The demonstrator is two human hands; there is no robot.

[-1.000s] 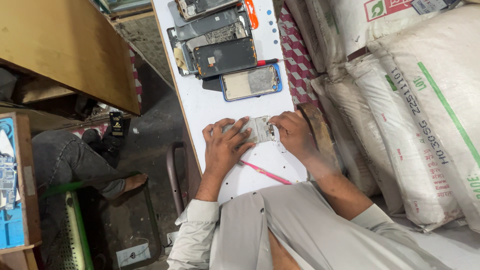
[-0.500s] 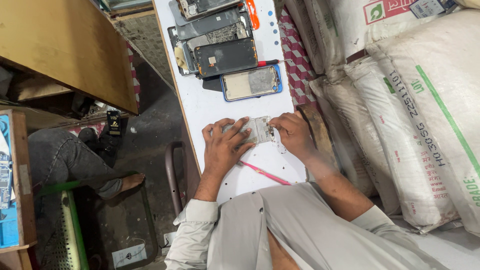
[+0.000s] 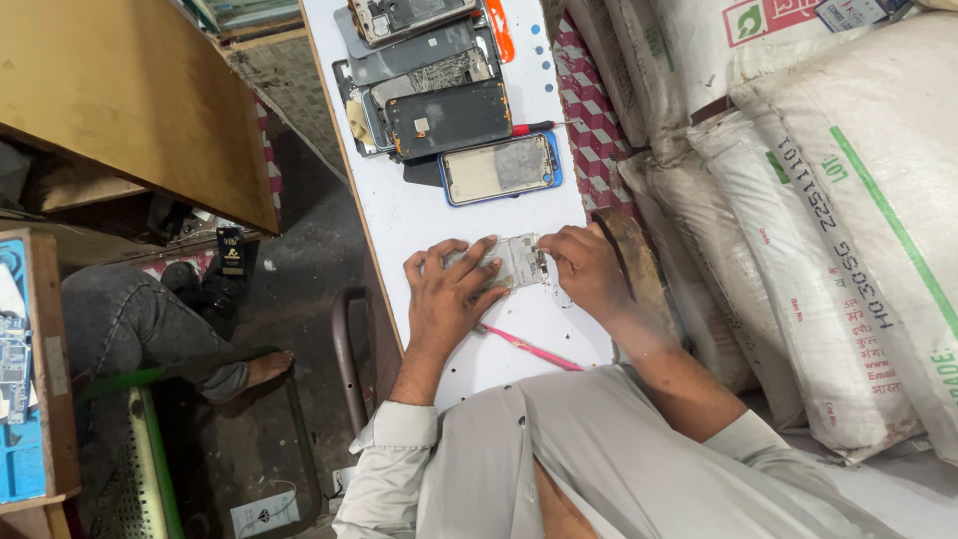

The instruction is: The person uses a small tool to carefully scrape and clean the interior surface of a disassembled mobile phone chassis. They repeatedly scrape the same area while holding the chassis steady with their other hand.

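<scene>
On smooth white table | left hand, right hand: each grip pinching flat clear phone frame

We have a single view here, from the camera worn on the person's head, so nothing is shared with a second one. It looks almost straight down over the person's own chest and grey shirt, which fills the lower edge. The white bench runs away from us up the middle of the frame, narrow and slightly slanted, and reaches the top edge. The left hand and right hand sit near the centre, at arm's length. On one side we take in stacked white sacks, on the other the floor well below
</scene>
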